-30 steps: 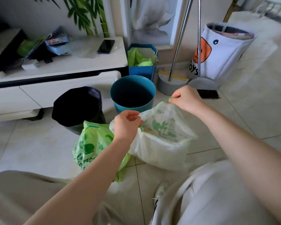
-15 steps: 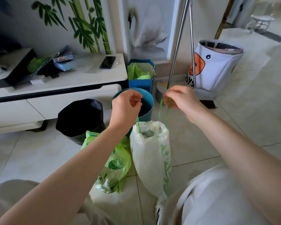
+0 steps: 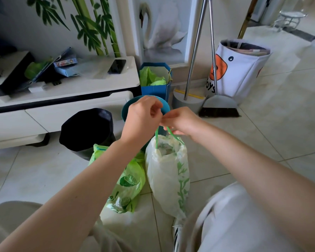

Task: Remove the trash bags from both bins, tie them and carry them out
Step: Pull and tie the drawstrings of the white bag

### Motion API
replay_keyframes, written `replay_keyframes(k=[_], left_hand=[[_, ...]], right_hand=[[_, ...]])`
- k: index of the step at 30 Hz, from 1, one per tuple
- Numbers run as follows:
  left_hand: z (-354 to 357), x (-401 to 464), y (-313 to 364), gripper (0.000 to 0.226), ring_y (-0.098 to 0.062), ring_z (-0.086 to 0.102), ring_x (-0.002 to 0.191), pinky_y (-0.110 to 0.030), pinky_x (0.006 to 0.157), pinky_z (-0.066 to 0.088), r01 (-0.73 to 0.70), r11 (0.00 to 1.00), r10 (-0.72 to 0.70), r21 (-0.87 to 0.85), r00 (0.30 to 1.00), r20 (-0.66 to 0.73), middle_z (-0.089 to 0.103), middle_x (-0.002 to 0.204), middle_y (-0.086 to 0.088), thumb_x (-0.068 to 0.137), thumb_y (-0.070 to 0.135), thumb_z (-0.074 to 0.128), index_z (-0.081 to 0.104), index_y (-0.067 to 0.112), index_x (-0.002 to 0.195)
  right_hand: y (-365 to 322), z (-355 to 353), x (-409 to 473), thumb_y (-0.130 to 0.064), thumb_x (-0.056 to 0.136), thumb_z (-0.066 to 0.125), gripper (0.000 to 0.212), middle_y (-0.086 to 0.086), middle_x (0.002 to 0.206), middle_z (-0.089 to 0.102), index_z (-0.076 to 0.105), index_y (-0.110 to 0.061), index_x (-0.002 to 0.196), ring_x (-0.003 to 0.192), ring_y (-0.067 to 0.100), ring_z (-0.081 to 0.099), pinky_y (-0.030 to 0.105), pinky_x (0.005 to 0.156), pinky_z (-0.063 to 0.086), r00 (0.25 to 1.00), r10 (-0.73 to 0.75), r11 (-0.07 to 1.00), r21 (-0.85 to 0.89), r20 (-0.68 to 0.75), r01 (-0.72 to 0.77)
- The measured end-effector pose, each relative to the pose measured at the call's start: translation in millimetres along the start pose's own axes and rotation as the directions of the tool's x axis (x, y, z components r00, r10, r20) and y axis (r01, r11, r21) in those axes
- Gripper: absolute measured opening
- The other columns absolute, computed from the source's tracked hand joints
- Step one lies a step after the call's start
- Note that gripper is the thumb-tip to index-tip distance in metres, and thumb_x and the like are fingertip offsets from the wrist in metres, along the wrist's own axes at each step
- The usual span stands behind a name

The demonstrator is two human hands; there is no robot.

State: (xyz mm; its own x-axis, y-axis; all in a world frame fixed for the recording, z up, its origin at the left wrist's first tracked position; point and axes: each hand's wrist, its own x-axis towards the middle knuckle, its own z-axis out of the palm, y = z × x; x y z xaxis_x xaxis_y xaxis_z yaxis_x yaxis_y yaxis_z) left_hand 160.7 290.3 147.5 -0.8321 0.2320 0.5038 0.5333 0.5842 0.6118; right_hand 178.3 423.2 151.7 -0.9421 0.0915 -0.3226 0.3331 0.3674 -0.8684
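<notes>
A white trash bag (image 3: 168, 171) with green leaf print hangs upright over the floor tiles, its mouth gathered by green drawstrings (image 3: 168, 131). My left hand (image 3: 143, 118) and my right hand (image 3: 182, 120) meet just above it, each pinching a drawstring. A bright green lime-print trash bag (image 3: 127, 182) lies on the floor to its left, partly behind my left forearm. Behind the hands stands the teal bin (image 3: 165, 108), mostly hidden. A black bin (image 3: 86, 130) stands to the left.
A white TV cabinet (image 3: 62, 99) with a phone (image 3: 116, 66) and clutter runs along the left. A blue paper bag (image 3: 155, 82), a broom and dustpan (image 3: 218, 106) and a white toy basket (image 3: 238, 70) stand against the wall. My knees fill the bottom.
The bag went from lying spread on the floor to hanging by its drawstrings. My hands rose, then came together above the cinched mouth.
</notes>
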Motion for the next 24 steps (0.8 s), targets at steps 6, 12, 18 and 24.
replay_keyframes(k=[6, 12, 18, 24], left_hand=[[7, -13, -10, 0.015, -0.006, 0.07, 0.077, -0.026, 0.078, 0.057, 0.341, 0.921, -0.331, -0.19, 0.94, 0.082, 0.072, 0.083, 0.007, 0.083, 0.01, 0.062, 0.072, 0.019, 0.088], [9, -14, -18, 0.017, -0.014, 0.072, 0.083, -0.033, 0.081, 0.059, 0.433, 0.813, -0.411, -0.389, 0.9, 0.143, 0.073, 0.087, 0.0, 0.082, 0.003, 0.064, 0.071, 0.018, 0.087], [19, -23, -27, 0.032, -0.009, 0.068, 0.092, -0.022, 0.082, 0.053, 0.478, 0.773, -0.444, -0.416, 0.877, 0.182, 0.071, 0.096, -0.001, 0.08, -0.006, 0.055, 0.068, 0.013, 0.102], [49, -46, -44, 0.087, -0.001, 0.039, 0.129, -0.024, 0.104, 0.032, 0.521, 0.789, -0.256, -0.326, 0.76, 0.597, 0.043, 0.143, 0.013, 0.074, 0.018, 0.079, 0.03, 0.029, 0.146]], right_hand=[[5, -10, 4, -0.017, 0.082, 0.07, 0.007, 0.011, 0.095, 0.075, 0.069, -0.013, 0.088, 0.091, 0.02, 0.072, 0.038, 0.09, 0.055, 0.998, 0.046, 0.979, 0.199, 0.037, -0.052], [8, -13, 8, -0.007, 0.087, 0.062, 0.015, 0.009, 0.094, 0.072, 0.062, -0.01, 0.101, 0.087, 0.023, 0.071, 0.039, 0.089, 0.049, 0.984, 0.079, 0.913, 0.385, 0.157, -0.134], [5, -12, 8, 0.0, 0.083, 0.065, 0.017, 0.01, 0.092, 0.067, 0.062, -0.01, 0.096, 0.086, 0.025, 0.069, 0.04, 0.084, 0.053, 0.984, 0.075, 0.904, 0.405, 0.16, -0.134], [-9, -17, -1, -0.007, 0.078, 0.065, 0.013, 0.008, 0.082, 0.073, 0.073, -0.007, 0.088, 0.079, 0.018, 0.068, 0.033, 0.08, 0.058, 0.971, -0.213, 0.962, -0.2, -0.105, 0.189]])
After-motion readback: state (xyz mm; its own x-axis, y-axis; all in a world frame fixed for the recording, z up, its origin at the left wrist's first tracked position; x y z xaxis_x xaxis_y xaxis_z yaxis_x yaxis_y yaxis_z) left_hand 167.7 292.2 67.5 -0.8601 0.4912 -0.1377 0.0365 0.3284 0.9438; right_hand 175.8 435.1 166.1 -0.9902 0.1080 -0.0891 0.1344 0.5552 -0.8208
